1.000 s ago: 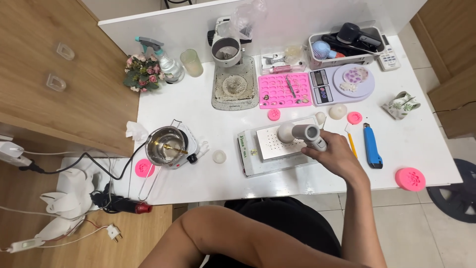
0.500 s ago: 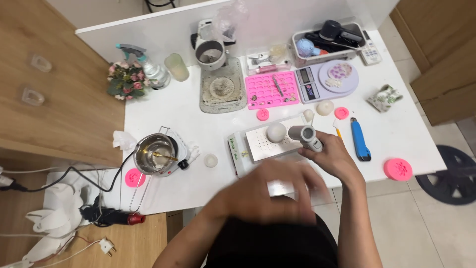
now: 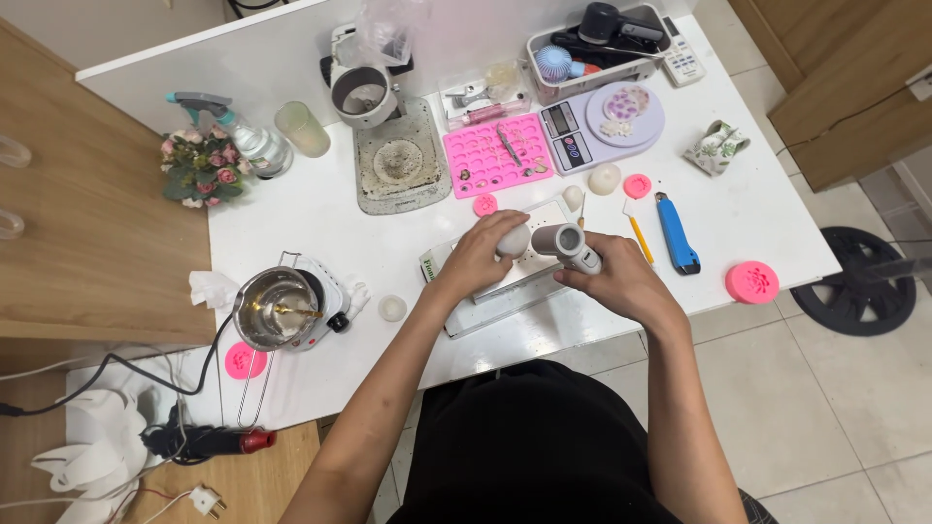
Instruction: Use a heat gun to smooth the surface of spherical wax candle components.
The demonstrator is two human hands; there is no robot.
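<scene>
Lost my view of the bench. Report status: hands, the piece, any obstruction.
Left hand grips the white round piece over the white tray. Right hand holds the grey handheld tool, nozzle against it. Nothing between them; yellow pencil lies alongside.

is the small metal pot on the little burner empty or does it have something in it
Not empty. The metal pot shows a shiny pool of liquid inside with a small yellowish piece in it. What the liquid is cannot be told.

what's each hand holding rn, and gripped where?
Right hand: small grey handheld tool, gripped around its rear body. Left hand: fingers over a white rounded piece on the white tray.
</scene>
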